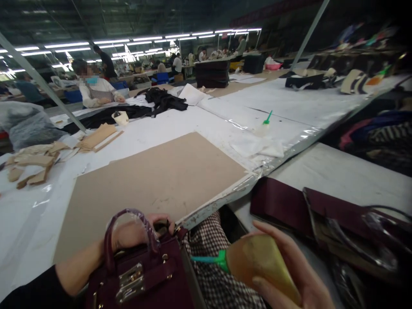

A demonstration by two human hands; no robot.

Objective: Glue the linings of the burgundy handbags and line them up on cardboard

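Note:
A dark maroon handbag (167, 283) with a plastic-wrapped handle and metal clasp sits at the bottom, close to me. My left hand (144, 231) reaches behind the bag's raised handle, its fingers curled over the top edge at the far side of the bag. Wrapped in my right hand (289, 262) is a squeeze bottle (257, 262) of amber liquid, lying on its side. Its green cap and thin nozzle point left at the bag's side edge, and I cannot tell whether the tip touches it.
A brown board (161, 171) lies on the white table (199, 118). More maroon bags (280, 199) are on the lower surface at right. Another green-tipped bottle (264, 126) stands near a white cloth (257, 148). Cut brown pieces (99, 136) lie at left. A masked person (96, 92) works across the table.

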